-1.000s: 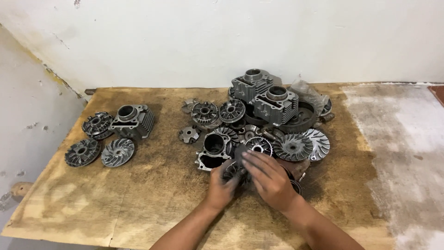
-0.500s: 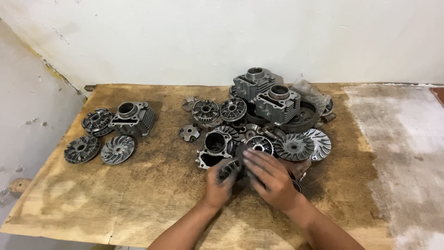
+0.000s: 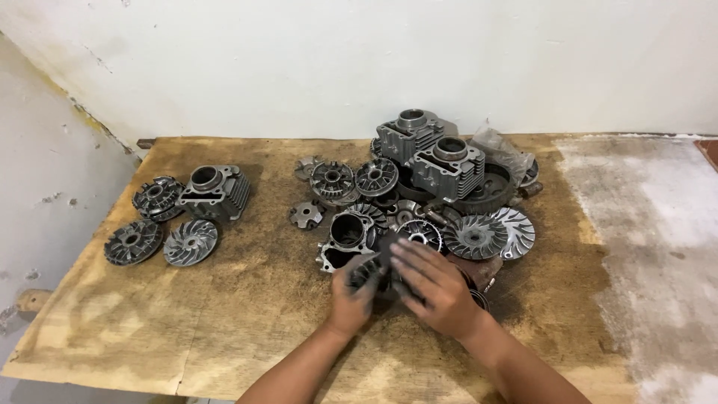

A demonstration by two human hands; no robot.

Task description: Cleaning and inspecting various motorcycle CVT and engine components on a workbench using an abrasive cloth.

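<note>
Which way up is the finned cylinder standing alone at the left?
Upright: the finned cylinder rests on the wooden board with its round bore opening facing up.

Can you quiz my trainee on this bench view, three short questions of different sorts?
1. True or false: both hands touch the same dark metal part.
2. How many parts lie in the small group at the board's left end? A two, B four, C six.
3. Which hand lies over the part from above?

Key: 1 true. 2 B: three finned discs and one cylinder block. 3 The right hand; the left hand holds it from below.
</note>
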